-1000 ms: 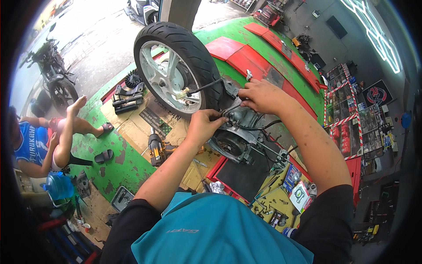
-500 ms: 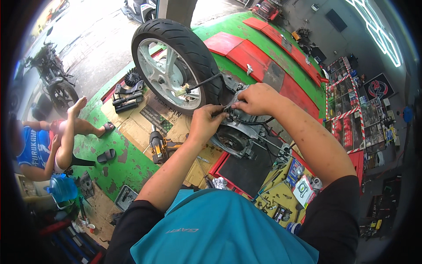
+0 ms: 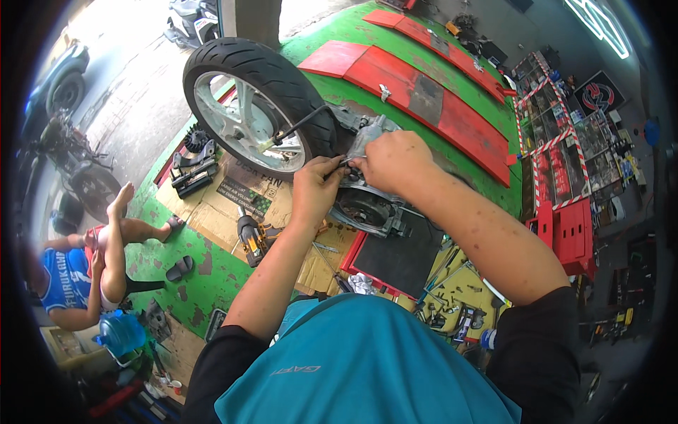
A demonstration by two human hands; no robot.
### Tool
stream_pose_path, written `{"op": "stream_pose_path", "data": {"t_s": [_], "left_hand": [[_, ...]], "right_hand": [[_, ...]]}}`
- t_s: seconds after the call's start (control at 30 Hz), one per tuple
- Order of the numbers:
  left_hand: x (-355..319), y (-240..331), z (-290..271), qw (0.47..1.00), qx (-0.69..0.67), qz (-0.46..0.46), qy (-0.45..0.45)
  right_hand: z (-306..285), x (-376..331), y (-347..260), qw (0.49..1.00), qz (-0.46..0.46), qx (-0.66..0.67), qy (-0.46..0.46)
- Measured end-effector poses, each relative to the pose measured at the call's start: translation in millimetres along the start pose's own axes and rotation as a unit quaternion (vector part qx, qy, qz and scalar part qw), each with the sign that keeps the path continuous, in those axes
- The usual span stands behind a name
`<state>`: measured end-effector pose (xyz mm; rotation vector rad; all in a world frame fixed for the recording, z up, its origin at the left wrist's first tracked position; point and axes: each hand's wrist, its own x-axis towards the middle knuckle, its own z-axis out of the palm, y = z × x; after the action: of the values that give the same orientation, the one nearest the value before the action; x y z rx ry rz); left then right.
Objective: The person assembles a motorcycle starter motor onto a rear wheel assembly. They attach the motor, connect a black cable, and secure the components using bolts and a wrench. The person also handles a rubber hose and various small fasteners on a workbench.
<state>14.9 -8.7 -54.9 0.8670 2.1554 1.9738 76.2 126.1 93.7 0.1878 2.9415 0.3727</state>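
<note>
Both my hands meet over the metal engine unit (image 3: pixel 376 128) of a motorcycle or scooter, beside its rear wheel (image 3: pixel 256 69). My left hand (image 3: pixel 316 189) pinches at a small dark, thin part whose kind is hidden by the fingers. My right hand (image 3: pixel 397 161) is closed right next to it, thumb and fingertips curled at the same spot; what it grips cannot be made out. Just below the hands shows a round, dark-centred housing (image 3: pixel 364 208) on the engine. The wheel has a black tyre and white spokes, with a black bar reaching across it.
A yellow-black power driver (image 3: pixel 252 242) lies on cardboard (image 3: pixel 212 212) at left. Black engine parts (image 3: pixel 195 169) lie by the wheel. Loose tools (image 3: pixel 462 321) cover a yellow surface at right. Red ramps (image 3: pixel 402 78) stretch behind. Another person (image 3: pixel 85 272) sits at left.
My view has shifted, so the wheel and engine appear further left. My hands stay together at the engine; the right hand has turned, its knuckles now nearer the left fingers.
</note>
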Motion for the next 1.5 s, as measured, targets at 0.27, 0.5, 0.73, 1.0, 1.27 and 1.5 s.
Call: {"op": "stream_pose_path", "data": {"t_s": [0.27,0.5,0.73,1.0,1.27,1.5], "left_hand": [[0,0,2,0.999,0.018,0.042,0.013],[4,-4,-5,0.999,-0.036,-0.008,-0.011],[4,6,-11,0.999,0.003,-0.024,-0.021],[2,1,-3,0.999,0.037,-0.024,0.002],[1,0,-1,0.999,0.052,0.009,0.004],[-1,8,4,0.998,0.053,0.009,0.020]], "right_hand": [[18,-17,-30,0.995,0.073,0.027,0.067],[5,-11,-18,0.999,0.015,0.003,0.049],[-14,29,34,0.994,-0.109,-0.003,-0.029],[13,61,67,0.968,-0.244,-0.036,0.044],[13,61,56,0.977,-0.212,0.004,-0.008],[13,63,56,0.978,-0.210,-0.011,-0.009]]}}
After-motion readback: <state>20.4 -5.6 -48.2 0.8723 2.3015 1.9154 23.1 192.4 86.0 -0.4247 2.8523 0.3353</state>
